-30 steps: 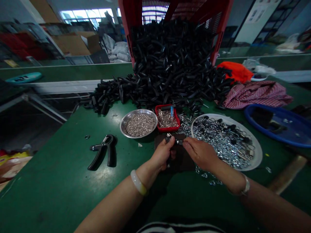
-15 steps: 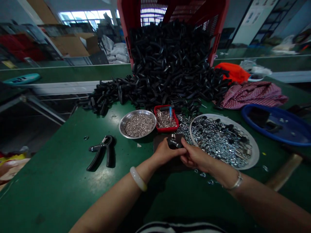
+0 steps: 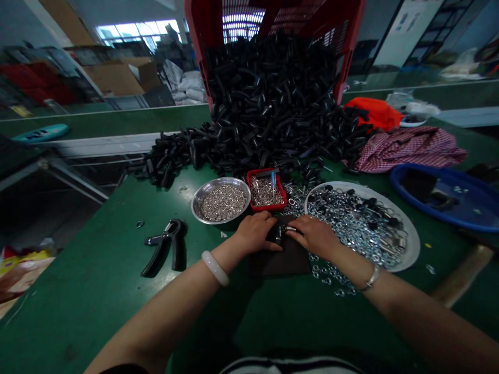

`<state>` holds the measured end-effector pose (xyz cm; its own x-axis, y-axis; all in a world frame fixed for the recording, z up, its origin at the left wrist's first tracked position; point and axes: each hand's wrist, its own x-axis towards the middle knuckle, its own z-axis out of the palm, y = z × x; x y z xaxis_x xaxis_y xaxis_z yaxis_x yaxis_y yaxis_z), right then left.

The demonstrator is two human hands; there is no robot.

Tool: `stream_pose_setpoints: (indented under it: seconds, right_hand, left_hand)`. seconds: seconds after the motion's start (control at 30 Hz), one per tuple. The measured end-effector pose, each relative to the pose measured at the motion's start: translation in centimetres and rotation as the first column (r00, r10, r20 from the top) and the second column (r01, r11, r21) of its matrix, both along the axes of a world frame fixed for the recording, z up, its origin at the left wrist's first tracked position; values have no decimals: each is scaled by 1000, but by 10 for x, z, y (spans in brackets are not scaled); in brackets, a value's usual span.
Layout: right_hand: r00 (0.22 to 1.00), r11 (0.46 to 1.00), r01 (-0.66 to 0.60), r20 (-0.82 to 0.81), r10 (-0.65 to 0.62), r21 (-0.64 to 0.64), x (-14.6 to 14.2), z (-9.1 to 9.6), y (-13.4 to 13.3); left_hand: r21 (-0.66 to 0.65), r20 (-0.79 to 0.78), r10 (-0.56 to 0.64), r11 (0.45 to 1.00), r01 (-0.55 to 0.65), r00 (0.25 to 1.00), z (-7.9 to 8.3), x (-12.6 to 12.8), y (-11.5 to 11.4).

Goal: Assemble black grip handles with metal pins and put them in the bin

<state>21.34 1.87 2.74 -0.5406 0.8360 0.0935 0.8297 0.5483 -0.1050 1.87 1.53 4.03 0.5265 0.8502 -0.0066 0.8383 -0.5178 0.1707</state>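
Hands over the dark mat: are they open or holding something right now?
Left hand: half closed, cannot tell if holding anything.
Right hand: half closed at a small metal part, grip unclear.

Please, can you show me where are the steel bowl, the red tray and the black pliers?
Steel bowl (image 3: 192, 204): head view, on its left rim.
Red tray (image 3: 268, 208): head view, on its front wall.
Black pliers (image 3: 178, 254): head view, on one handle.

Daylight reaches you through a band of high windows (image 3: 132, 31) in the far wall, though the room around you stays dim. Cardboard boxes (image 3: 120, 78) and white sacks (image 3: 181, 78) sit beyond a second green workbench (image 3: 117, 118). Off to your right, a dark metal rack (image 3: 438, 23) stands beside a pale wall panel (image 3: 409, 36).
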Motion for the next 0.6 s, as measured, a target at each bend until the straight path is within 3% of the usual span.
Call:
stream_pose_setpoints:
  seconds: [0.1,0.2,0.3,0.37,0.5,0.6]
  right_hand:
    - [996,997,79,41,-79,21,-4,4,-6]
    - [995,996,82,-58,-84,-37,5,10,-7]
    - [980,993,75,-176,-90,-86,23,14,-8]
    - [974,989,74,-205,-99,-127,34,17,-10]
    - [959,981,129,-233,-160,-145,61,27,-19]
    - [917,949,290,-249,-312,-123,105,33,-29]
  left_hand:
    - [97,-71,62,994,-55,996,-3,0,-7]
    - [89,-60,48,995,-43,997,4,-4,-2]
    - [113,-35,201,974,-196,979,16,-6,27]
    - [118,-115,327,942,-314,938,21,-4,56]
    - [61,-219,336,942,-331,916,21,4,101]
    - [43,-217,318,948,-317,923,16,5,111]
